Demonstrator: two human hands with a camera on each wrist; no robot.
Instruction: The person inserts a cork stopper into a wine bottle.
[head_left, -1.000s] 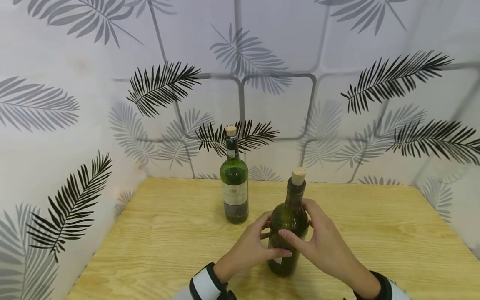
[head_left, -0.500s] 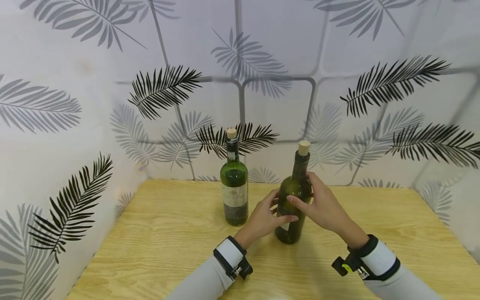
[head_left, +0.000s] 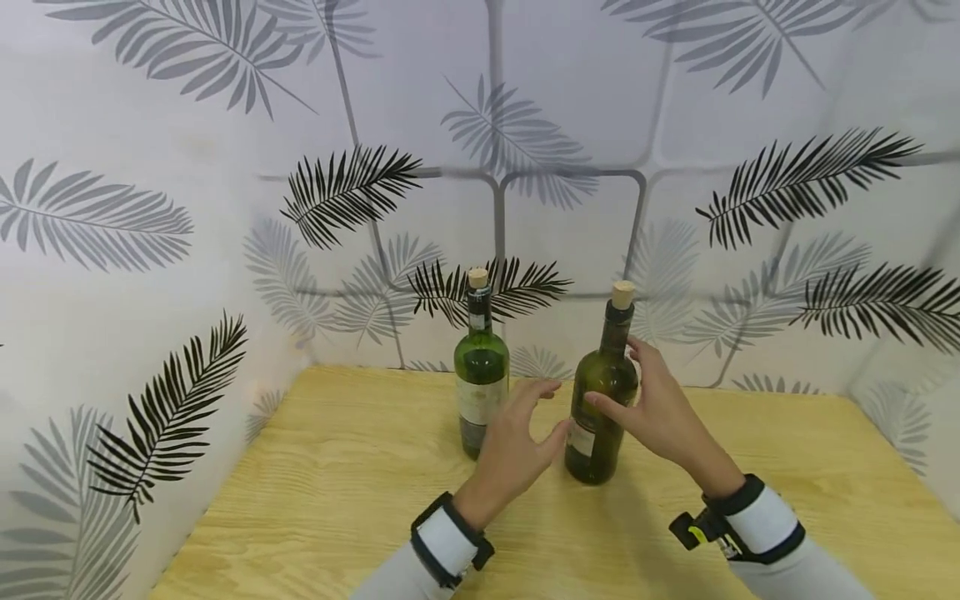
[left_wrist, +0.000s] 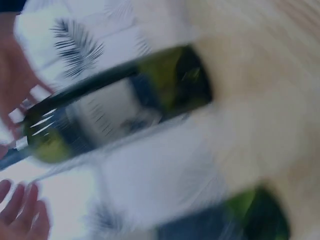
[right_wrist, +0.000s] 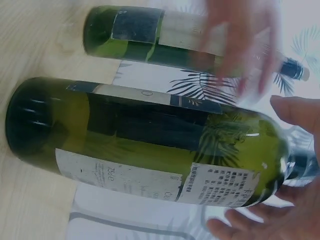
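A dark green wine bottle (head_left: 606, 379) with a cork (head_left: 622, 294) stands upright on the wooden table. Around its shoulder is my right hand (head_left: 663, 417), thumb on the near side and fingers on the far side. The right wrist view shows the thumb (right_wrist: 295, 111) and several fingertips (right_wrist: 222, 227) spread, with gaps beside the glass. To its left my left hand (head_left: 510, 442) holds nothing; its fingers are apart from the bottle. Behind that hand stands a second, lighter green corked wine bottle (head_left: 482, 367), its lower part partly hidden.
The light wooden table (head_left: 337, 467) ends at a white wall covering (head_left: 420, 100) with grey and black leaf prints. Both bottles stand towards its back edge, a short distance apart. A strap with a small camera (head_left: 701, 529) sits on the right wrist.
The right-hand bottle has moved away from me towards the back of the table. My left hand has since let go of it and drawn off to the left.
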